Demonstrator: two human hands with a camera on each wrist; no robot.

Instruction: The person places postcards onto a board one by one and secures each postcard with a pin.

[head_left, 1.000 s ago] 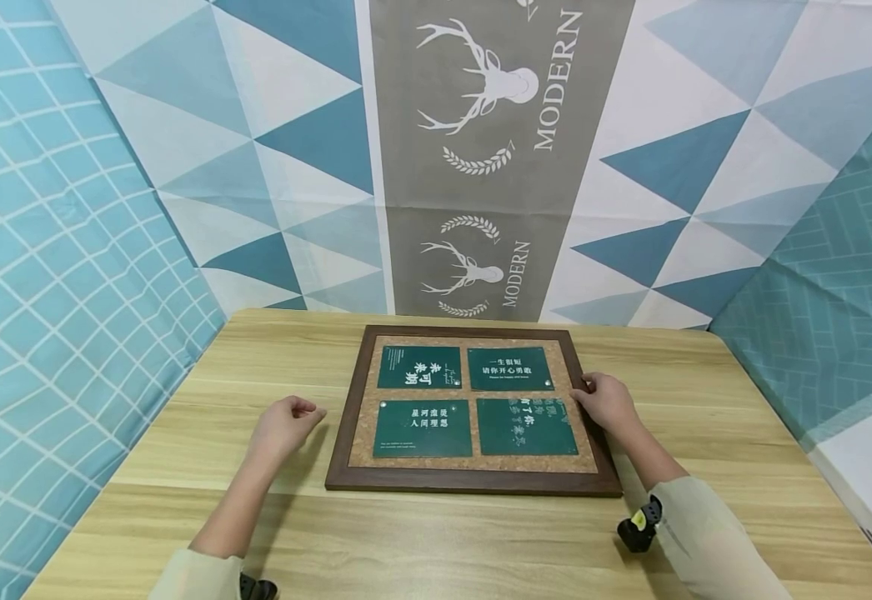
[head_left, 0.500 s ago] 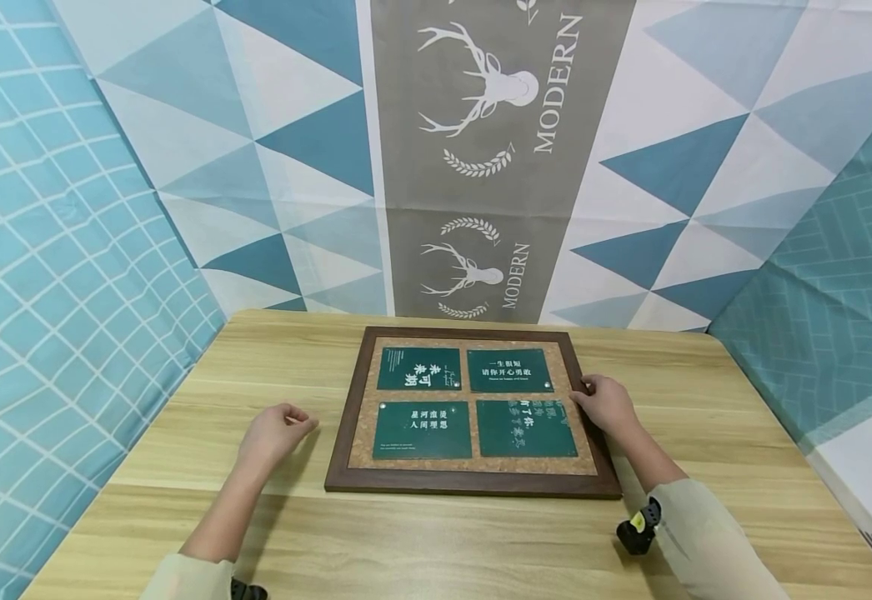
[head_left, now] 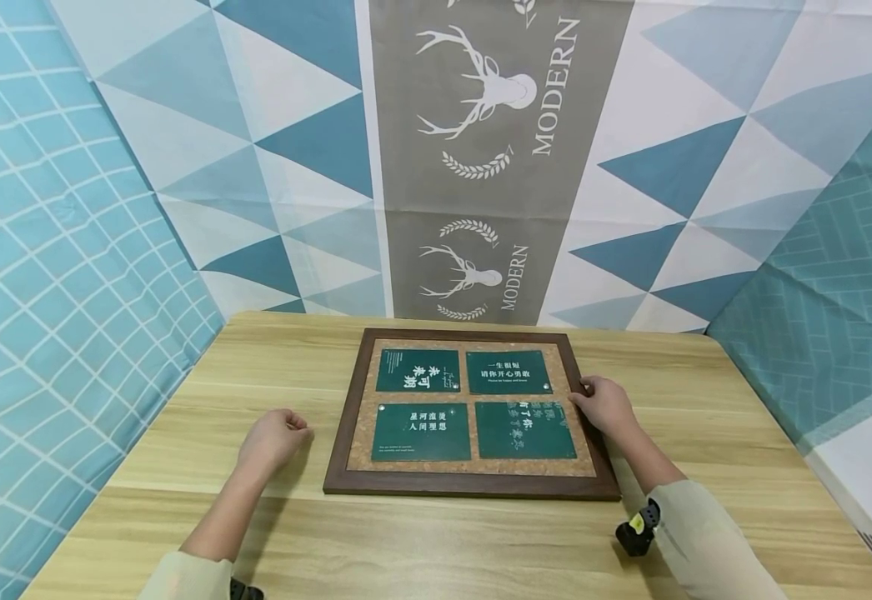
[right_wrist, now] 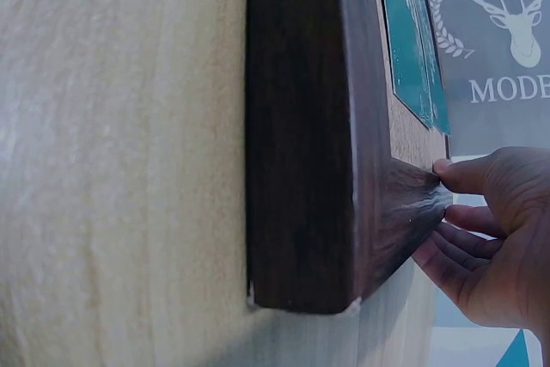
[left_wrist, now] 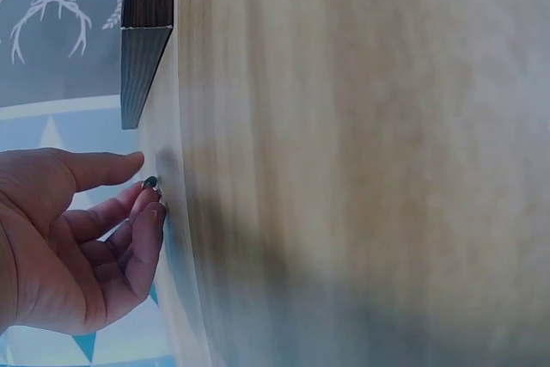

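A cork board (head_left: 473, 398) in a dark brown wooden frame lies flat on the table, bearing several green cards with white writing. Small silver thumbtacks (head_left: 381, 407) show on some of the cards. My right hand (head_left: 607, 404) pinches the frame's right side, the thumb on its upper face and the fingers at its outer edge. Left of the board, my left hand (head_left: 274, 440) hovers low over the table with curled fingers. In the left wrist view, a small shiny thumbtack (left_wrist: 150, 183) sits at its fingertips, with the thumb tip slightly above it.
The wood-grain table (head_left: 436, 550) runs back to a patterned wall cloth (head_left: 481, 167) with deer heads. Blue tiled cloth (head_left: 46, 208) hangs on the left, teal cloth (head_left: 841, 275) on the right. Each wrist wears a small black camera (head_left: 634, 533).
My left hand has drawn back from the board, leftward and toward me. The right hand keeps its grip on the frame, and the board has stayed in place.
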